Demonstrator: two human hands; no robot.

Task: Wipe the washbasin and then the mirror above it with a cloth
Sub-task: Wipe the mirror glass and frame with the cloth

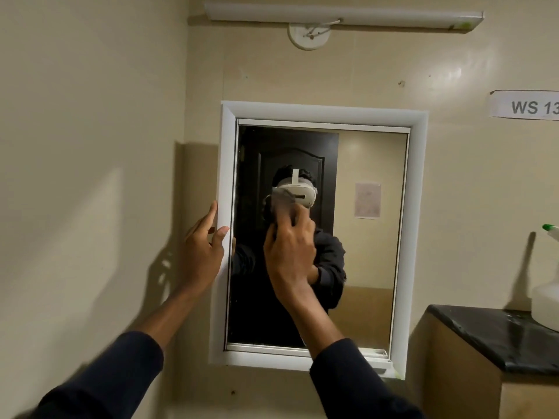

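Left of the mirror (372, 237), bare beige wall catches the shadow of a raised arm. At the mirror's left frame edge the left hand (203, 246) rests with fingers nearly straight, thumb on the front of the white frame and fingertips round its outer side; it holds nothing, and I judge it is there to steady the frame, or the person, while the other hand rubs. On the glass just right of that edge, in the upper middle of the left half, the right hand (289, 246) presses a grey cloth (282, 204), fingers curled over its bunched lower part so the loose top lies flat against the mirror. The cloth is blurred, which suggests a wiping stroke under way. Both sleeves are dark and pushed back from the wrists, likely to keep them off the glass.

The washbasin lies below the mirror, out of sight, so I cannot tell its state; work on the mirror suggests the second part of the task.

Right of the mirror, a paper label (526, 107) is stuck high on the wall, and lower down a pale spray bottle (546, 300) stands on a black worktop (496, 337), parked within easy reach.
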